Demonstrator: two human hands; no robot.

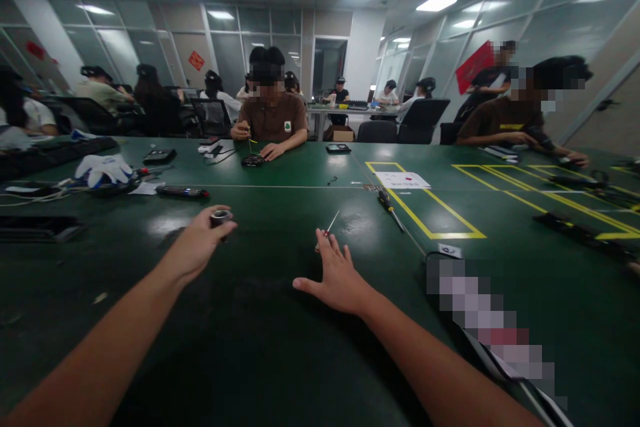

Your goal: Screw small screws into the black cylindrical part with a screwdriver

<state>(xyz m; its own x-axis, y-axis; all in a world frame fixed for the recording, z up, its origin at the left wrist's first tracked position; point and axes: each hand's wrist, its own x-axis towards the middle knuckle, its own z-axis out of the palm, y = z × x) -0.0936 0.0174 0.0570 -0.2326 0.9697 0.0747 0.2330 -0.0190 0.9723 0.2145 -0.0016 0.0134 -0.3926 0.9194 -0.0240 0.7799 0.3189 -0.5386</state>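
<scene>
My left hand (pixel 200 243) is closed around a short dark cylinder (pixel 220 217) with a pale metallic rim at its upper end. Exactly what this piece is, I cannot make out. My right hand (pixel 337 277) reaches over the green tabletop (pixel 260 347) with its fingers spread. Just past its fingertips lies a slim pointed metal tool (pixel 333 220) with a bit of red near its base; the fingers partly hide its lower end. Farther right, a yellow-and-black screwdriver (pixel 390 209) rests on the table, apart from both hands.
A black cylindrical tool (pixel 181 192) and white-blue gloves (pixel 104 170) lie to the left. Yellow tape (pixel 457 236) marks rectangles on the right, near a paper sheet (pixel 403 180). A blurred-out, dark-edged object (pixel 443 330) is at near right. Across the table, a person (pixel 273 113) handles a small device.
</scene>
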